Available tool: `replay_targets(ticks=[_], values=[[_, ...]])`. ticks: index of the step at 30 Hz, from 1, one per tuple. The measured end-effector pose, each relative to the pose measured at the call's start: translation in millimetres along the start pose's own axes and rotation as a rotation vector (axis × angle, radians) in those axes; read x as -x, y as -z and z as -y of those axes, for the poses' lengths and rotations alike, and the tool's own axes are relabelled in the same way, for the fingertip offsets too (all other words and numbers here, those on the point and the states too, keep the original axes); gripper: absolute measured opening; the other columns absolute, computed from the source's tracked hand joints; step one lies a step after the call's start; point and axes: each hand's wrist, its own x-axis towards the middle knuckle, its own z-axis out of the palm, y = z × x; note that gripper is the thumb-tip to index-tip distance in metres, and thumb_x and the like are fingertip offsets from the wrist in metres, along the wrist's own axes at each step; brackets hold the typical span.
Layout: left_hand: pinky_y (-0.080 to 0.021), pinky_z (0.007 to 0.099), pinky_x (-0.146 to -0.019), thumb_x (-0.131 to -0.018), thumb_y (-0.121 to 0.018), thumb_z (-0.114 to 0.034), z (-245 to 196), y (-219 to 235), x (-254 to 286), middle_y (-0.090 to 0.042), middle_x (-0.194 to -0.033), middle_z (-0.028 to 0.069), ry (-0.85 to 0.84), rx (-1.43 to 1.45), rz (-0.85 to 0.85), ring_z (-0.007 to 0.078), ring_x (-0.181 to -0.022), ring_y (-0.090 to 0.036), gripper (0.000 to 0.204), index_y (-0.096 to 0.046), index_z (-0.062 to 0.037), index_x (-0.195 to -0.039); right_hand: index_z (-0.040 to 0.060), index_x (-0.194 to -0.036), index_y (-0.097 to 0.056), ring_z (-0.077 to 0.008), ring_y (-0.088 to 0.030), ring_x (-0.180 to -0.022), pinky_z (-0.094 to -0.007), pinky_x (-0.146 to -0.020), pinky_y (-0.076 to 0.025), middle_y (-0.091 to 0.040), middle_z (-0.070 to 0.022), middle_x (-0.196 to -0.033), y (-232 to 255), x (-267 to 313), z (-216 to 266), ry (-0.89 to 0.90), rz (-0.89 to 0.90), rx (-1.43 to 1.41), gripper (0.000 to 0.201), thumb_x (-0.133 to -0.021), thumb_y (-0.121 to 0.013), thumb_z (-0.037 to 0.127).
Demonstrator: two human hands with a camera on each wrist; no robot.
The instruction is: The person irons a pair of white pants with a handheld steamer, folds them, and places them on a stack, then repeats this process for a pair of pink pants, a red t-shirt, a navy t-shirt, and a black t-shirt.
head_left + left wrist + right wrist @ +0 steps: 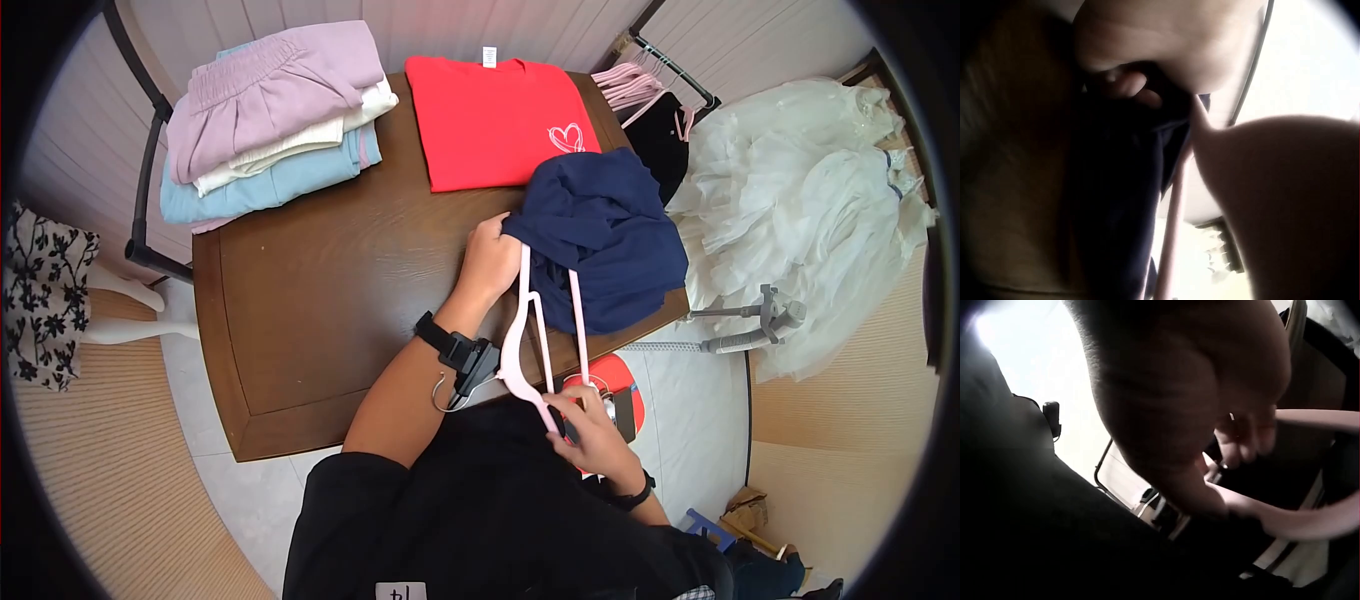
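A pale pink hanger (513,355) is tilted over the table's near edge, its metal hook toward the left forearm. My left hand (490,258) grips the edge of a crumpled navy garment (610,235) at the far end of the hanger. In the left wrist view its curled fingers (1127,83) hold dark cloth beside the pink plastic. The far ends of the hanger run in under the cloth and are hidden. My right hand (597,437) holds the hanger's near end, thumb and fingers around it. The right wrist view shows the hanger (1310,522) passing by the thumb.
On the brown table (310,300) lie a red T-shirt (500,125) and a stack of folded clothes (280,110). Behind at right, a rack holds pink hangers (630,85). White dresses (780,200) hang at right, near a garment steamer (770,320). A mannequin (60,300) stands at left.
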Motion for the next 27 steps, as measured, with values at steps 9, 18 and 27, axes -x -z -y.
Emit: replay_targets(ticks=[9, 18, 27], values=[[-0.044, 0.0278, -0.042, -0.094, -0.047, -0.025, -27.9, 8.3, 5.5, -0.060, -0.061, 0.0087, 0.227, 0.086, 0.017, 0.0157, -0.051, -0.059, 0.037, -0.062, 0.0041, -0.078, 0.0093, -0.139, -0.045, -0.0422, -0.053, -0.112, -0.0459, -0.091, -0.046, -0.045, -0.0200, -0.130, -0.1, 29.5, -28.4, -0.226, -0.248, 0.261, 0.078, -0.067, -0.073, -0.001], [-0.041, 0.0268, -0.040, -0.096, -0.042, -0.022, -16.3, 15.6, -3.0, -0.058, -0.061, 0.0090, 0.242, 0.294, 0.017, 0.0148, -0.045, -0.053, 0.032, -0.058, -0.0005, -0.078, 0.0003, -0.073, -0.058, -0.0249, -0.057, -0.076, -0.0338, -0.067, -0.044, -0.059, -0.0106, -0.080, 34.8, 88.3, -65.1, -0.253, -0.135, -0.240, 0.008, -0.073, -0.055, -0.008], [-0.035, 0.0262, -0.045, -0.097, -0.039, -0.021, -29.5, 17.9, -0.7, -0.057, -0.067, 0.0059, 0.325, 0.604, -0.064, 0.0138, -0.053, -0.051, 0.027, -0.059, -0.0047, -0.088, 0.0004, -0.066, -0.061, -0.0218, -0.058, -0.053, -0.0318, -0.049, -0.045, -0.060, -0.0136, -0.063, 115.7, 159.6, -75.3, -0.109, -0.538, -0.744, 0.032, -0.088, -0.067, 0.023]])
